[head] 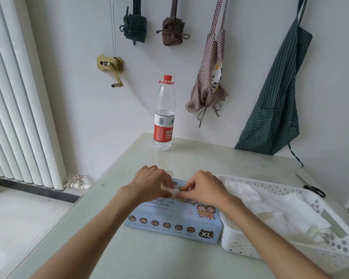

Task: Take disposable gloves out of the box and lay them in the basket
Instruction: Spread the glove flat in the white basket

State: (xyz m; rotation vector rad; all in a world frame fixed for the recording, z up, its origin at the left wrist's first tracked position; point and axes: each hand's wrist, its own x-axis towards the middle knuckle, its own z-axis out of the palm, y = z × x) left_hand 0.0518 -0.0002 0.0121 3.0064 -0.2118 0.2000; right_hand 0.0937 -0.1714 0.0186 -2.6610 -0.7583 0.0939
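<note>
Head view: my left hand (149, 183) and right hand (203, 188) meet over the pale blue cardboard glove box (173, 220), both pinching a thin white disposable glove (172, 190); the white perforated plastic basket (328, 230) sits just right.

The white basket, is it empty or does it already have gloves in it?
Not empty. The basket already holds a loose heap of thin white gloves spread across its inside.

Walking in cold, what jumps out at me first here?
Two bare hands, left hand and right hand, meet over a pale blue glove box at the table's middle, pinching a thin glove. Right of it sits a white basket holding gloves; behind stands a red-capped water bottle.
</note>
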